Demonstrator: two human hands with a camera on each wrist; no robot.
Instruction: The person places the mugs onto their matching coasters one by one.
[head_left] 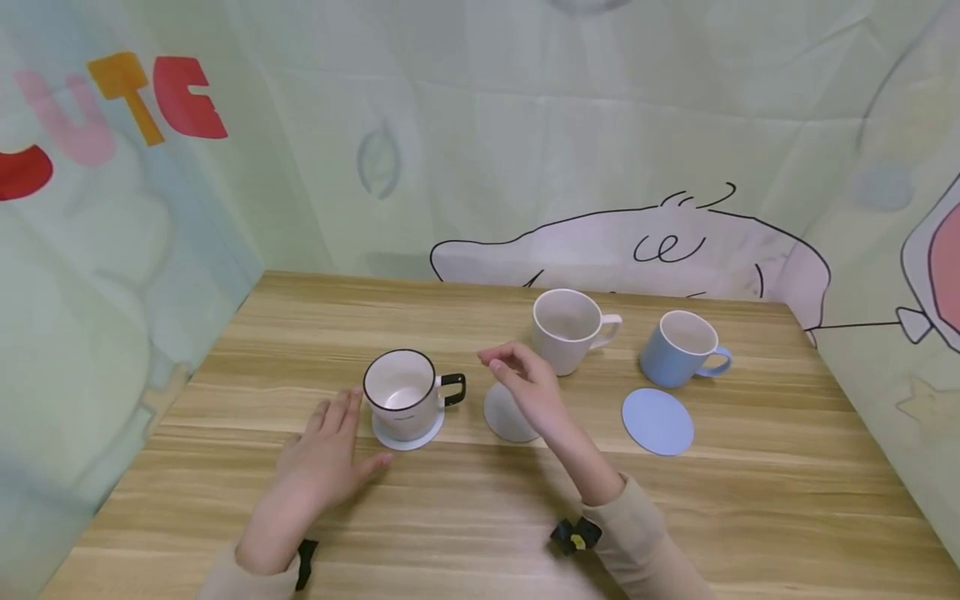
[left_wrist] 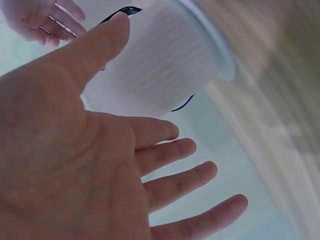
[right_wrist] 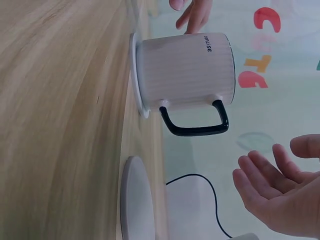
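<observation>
A white mug with a black rim and handle (head_left: 405, 393) (left_wrist: 160, 60) (right_wrist: 187, 72) stands on a white coaster (head_left: 408, 437) (right_wrist: 135, 75). My left hand (head_left: 330, 450) (left_wrist: 100, 165) lies flat on the wooden table (head_left: 480, 517) just left of that mug, fingers straight, holding nothing. My right hand (head_left: 525, 379) (right_wrist: 280, 190) hovers above a grey coaster (head_left: 508, 415) (right_wrist: 132, 200), fingers loosely bent and empty. Behind it stands a beige mug (head_left: 567, 329).
A blue mug (head_left: 682, 348) stands at the back right with a blue coaster (head_left: 657, 421) in front of it. Cloth walls with cartoon prints close in the table on the left, back and right.
</observation>
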